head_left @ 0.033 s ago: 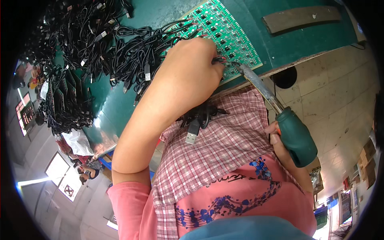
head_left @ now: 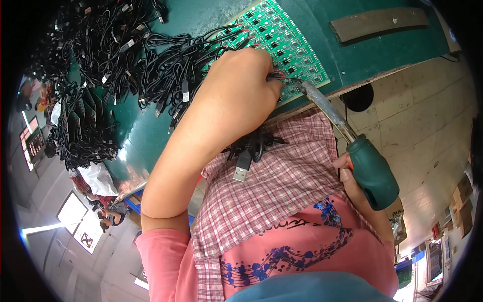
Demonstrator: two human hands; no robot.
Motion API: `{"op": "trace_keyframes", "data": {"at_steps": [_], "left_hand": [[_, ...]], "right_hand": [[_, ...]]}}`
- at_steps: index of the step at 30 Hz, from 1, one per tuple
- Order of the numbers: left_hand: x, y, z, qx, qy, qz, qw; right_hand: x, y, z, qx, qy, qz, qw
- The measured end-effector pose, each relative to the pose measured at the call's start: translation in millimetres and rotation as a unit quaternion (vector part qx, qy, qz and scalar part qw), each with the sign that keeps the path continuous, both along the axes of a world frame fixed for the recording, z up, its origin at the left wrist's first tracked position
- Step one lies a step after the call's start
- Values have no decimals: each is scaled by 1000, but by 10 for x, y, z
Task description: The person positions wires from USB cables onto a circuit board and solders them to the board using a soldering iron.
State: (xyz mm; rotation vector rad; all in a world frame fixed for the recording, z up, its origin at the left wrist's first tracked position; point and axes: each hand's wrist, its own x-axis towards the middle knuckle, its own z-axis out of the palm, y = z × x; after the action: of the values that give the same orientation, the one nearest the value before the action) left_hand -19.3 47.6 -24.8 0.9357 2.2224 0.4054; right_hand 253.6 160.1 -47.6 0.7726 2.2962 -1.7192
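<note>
My left hand (head_left: 244,80) is closed in a pinch over the near edge of a green circuit board panel (head_left: 294,38), its fingertips on the end of a black USB cable (head_left: 243,161). Short red and dark wires poke out of that pinch. The cable's coil and metal plug hang below my wrist, in front of the checked apron. My right hand (head_left: 346,170), partly hidden behind the handle, grips a soldering iron (head_left: 373,173) with a green handle. Its dark tip is at the board beside the wire ends. Several black cables run leftward from the board's wired rows.
Heaps of black USB cables (head_left: 113,55) cover the left of the green table (head_left: 329,60). More cables hang in a bunch (head_left: 83,131) at its left edge. A curved grey-brown bar (head_left: 380,24) lies at the far right. A dark round object (head_left: 358,97) shows below the table edge.
</note>
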Motion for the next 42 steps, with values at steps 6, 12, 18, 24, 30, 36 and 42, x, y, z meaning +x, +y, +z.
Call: {"op": "trace_keyframes", "data": {"at_steps": [6,12,18,24,30,36,42], "left_hand": [[22,-51,-28,22,3,7,1000],[67,-66,-48,30,-15,12,999],[111,-60,-47,31,9,7,999],[150,-63,-52,35,21,16,999],[165,-51,-57,42,29,17,999],[170,-53,-68,39,31,17,999],[177,-54,-56,42,30,19,998]], "right_hand": [[23,19,-22,10,-27,-2,1000],[76,54,-24,6,-3,40,999],[120,68,-7,118,-39,107,986],[157,43,-37,147,-16,113,982],[87,86,18,159,0,120,980],[-4,80,82,146,-16,117,982],[178,21,-31,67,-101,66,990]]}}
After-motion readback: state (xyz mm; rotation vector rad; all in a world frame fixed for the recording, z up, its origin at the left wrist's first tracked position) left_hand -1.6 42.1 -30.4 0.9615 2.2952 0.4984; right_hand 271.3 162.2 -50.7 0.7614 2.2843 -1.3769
